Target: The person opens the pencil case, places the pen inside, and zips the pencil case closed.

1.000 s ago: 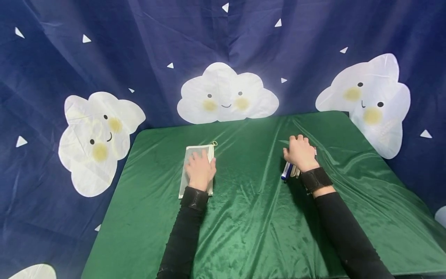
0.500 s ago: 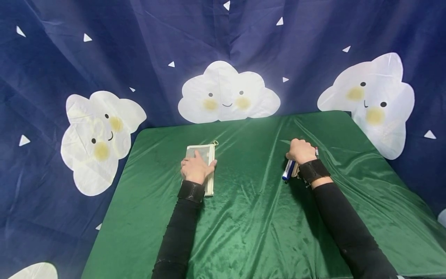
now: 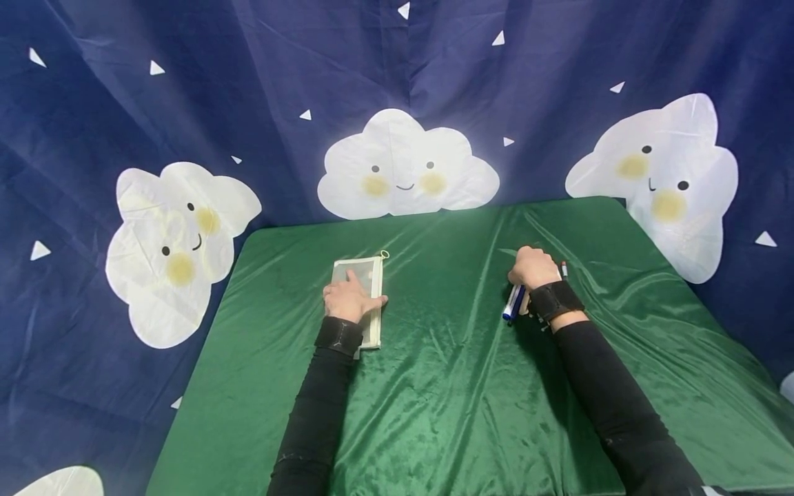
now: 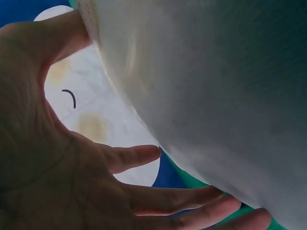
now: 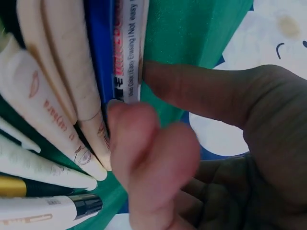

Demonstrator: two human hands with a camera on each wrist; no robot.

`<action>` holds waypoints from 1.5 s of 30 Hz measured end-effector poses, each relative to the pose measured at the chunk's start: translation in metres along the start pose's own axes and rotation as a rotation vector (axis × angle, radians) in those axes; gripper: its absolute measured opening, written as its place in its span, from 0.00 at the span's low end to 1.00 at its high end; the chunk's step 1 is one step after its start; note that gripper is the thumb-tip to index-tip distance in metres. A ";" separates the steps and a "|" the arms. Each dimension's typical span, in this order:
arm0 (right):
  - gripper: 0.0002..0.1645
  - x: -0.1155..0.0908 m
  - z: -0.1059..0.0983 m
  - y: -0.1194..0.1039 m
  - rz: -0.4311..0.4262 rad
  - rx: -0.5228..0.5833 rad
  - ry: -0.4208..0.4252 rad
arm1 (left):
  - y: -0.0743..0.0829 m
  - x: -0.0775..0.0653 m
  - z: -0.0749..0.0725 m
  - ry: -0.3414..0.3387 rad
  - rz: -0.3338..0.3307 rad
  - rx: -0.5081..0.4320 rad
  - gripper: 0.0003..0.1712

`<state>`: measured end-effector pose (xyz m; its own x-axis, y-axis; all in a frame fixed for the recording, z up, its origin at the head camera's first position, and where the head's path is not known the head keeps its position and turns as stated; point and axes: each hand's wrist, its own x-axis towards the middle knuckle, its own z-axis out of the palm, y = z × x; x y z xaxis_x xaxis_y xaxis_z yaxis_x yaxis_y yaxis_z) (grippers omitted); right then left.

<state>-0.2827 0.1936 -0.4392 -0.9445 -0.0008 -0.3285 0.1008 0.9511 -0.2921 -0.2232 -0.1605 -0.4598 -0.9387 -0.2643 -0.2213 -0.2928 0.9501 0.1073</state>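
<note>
My left hand (image 3: 346, 301) rests on a translucent zip pouch (image 3: 363, 267) with cream edging, its fingers and thumb spread. In the left wrist view, thumb and fingertips touch the rim of the pouch (image 4: 201, 96), which looks flat from above. At the right, my right hand (image 3: 535, 267) is over a group of pens. Its thumb and index finger pinch a blue-and-white whiteboard marker (image 5: 129, 52), as the right wrist view shows. Beside that marker lie several cream and beige pens (image 5: 53, 115) and a white marker with a dark end (image 5: 43, 209).
A green cloth (image 3: 434, 386) with wrinkles covers the table. Behind it hangs a dark blue curtain (image 3: 279, 62) with smiling white clouds. A thin pen with a red end (image 3: 564, 269) sticks out to the right of the right hand. The pouch has a yellow zip ring (image 3: 385, 255).
My left hand has slid nearer and slightly left on the pouch, its thumb spreading outward. The right hand's fingers have curled in over the pens; it has shifted only slightly.
</note>
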 end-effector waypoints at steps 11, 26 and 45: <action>0.20 0.000 0.003 -0.005 -0.001 0.003 -0.035 | -0.008 0.004 -0.004 -0.052 0.040 -0.056 0.56; 0.17 0.002 0.003 -0.012 -0.016 0.062 -0.038 | -0.016 0.009 -0.011 -0.065 0.096 -0.100 0.51; 0.15 -0.013 -0.019 -0.013 -0.134 0.229 0.131 | -0.017 0.014 -0.013 -0.041 0.151 -0.042 0.46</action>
<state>-0.2778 0.1868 -0.4146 -0.9849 -0.0674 -0.1595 0.0268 0.8509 -0.5247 -0.2341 -0.1824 -0.4526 -0.9647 -0.1110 -0.2387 -0.1569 0.9705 0.1829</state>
